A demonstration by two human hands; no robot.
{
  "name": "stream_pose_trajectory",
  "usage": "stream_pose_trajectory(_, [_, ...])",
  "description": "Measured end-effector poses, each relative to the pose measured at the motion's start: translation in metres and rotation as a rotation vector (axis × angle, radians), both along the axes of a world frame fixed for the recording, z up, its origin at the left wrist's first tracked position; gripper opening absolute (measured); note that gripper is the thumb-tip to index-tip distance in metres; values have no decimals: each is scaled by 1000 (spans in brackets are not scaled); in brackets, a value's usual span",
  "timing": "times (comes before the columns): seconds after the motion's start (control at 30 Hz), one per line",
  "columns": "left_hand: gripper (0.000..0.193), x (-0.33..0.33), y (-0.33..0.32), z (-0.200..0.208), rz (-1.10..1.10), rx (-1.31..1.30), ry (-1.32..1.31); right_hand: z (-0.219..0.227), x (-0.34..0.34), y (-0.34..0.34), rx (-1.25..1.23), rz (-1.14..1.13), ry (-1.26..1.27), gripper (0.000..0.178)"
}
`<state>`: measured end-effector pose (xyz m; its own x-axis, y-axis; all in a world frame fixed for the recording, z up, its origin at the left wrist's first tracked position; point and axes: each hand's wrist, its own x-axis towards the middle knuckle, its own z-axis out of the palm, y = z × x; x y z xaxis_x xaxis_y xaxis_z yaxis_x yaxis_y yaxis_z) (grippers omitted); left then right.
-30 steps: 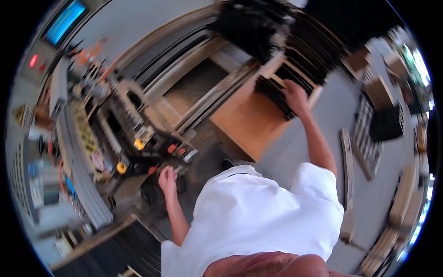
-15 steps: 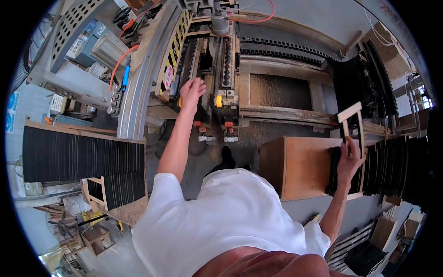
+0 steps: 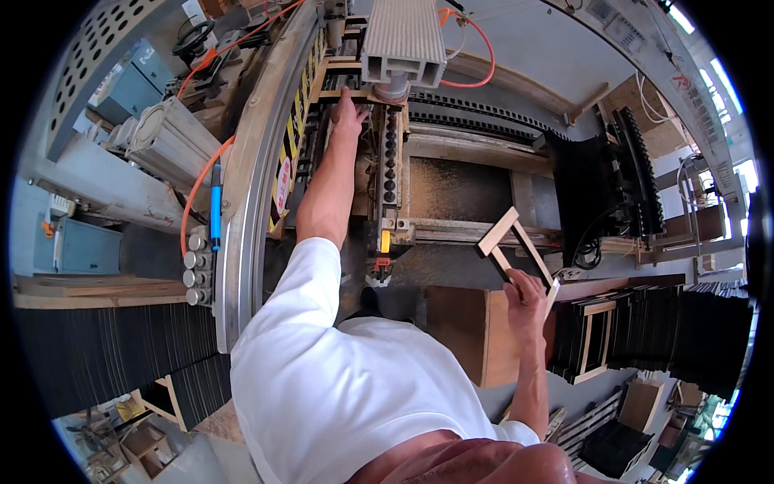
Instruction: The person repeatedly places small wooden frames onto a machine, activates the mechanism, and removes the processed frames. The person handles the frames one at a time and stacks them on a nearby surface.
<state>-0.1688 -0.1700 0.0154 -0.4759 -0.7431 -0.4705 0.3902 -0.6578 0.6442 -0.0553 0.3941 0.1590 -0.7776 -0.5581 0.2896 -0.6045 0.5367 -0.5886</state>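
Note:
My left hand [image 3: 348,117] reaches far along the machine bed, its fingers apart and partly stretched. One fingertip meets the near bar of a small wooden frame [image 3: 329,95] lying under the machine head; whether it presses or only touches, I cannot tell. My right hand [image 3: 526,297] is closed on the side of another rectangular wooden frame [image 3: 532,242], with pale end pieces and dark-faced long sides. This frame is held tilted in the air, in front of the machine's right part and above a brown wooden box. The fingers' undersides are hidden.
A ribbed metal beam [image 3: 403,44] overhangs the bed. Striped guarding [image 3: 302,113] and a metal rail [image 3: 242,242] border the left. Stacked dark frames [image 3: 669,331] stand at right beside the brown box [image 3: 455,331]; more dark stacks [image 3: 105,347] stand at left.
My left hand has gone farther into the machine, up to the frame there. My right hand has carried its frame leftward, away from the right-hand stack. The head view has shifted.

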Motion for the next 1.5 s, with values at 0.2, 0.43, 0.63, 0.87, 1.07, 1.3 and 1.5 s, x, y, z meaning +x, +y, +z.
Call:
stream_pose_trajectory(0.2, [36, 16, 32, -2, 90, -44, -18, 8, -22, -67, 38, 172, 112, 25])
stream_pose_trajectory(0.43, [39, 122, 131, -13, 77, -49, 122, 7, -62, -216, -16, 585, 316, 24])
stream_pose_trajectory(0.63, [17, 171, 170, 2, -64, -51, 365, -40, -66, -335, -2, 829, 278, 28])
stream_pose_trajectory(0.87, [18, 174, 172, 0, -35, -60, 476, -51, -71, -345, 110, 883, 323, 39])
stream_pose_trajectory(1.07, [25, 197, 205, 1, 53, -90, 230, -63, -95, -379, 60, 789, 321, 42])
stream_pose_trajectory(1.3, [40, 319, 298, 19, 47, -94, 177, -74, -107, -430, 231, 722, 408, 41])
stream_pose_trajectory(1.5, [36, 403, 351, 29, 76, -67, 112, -71, -118, -449, 396, 672, 734, 36])
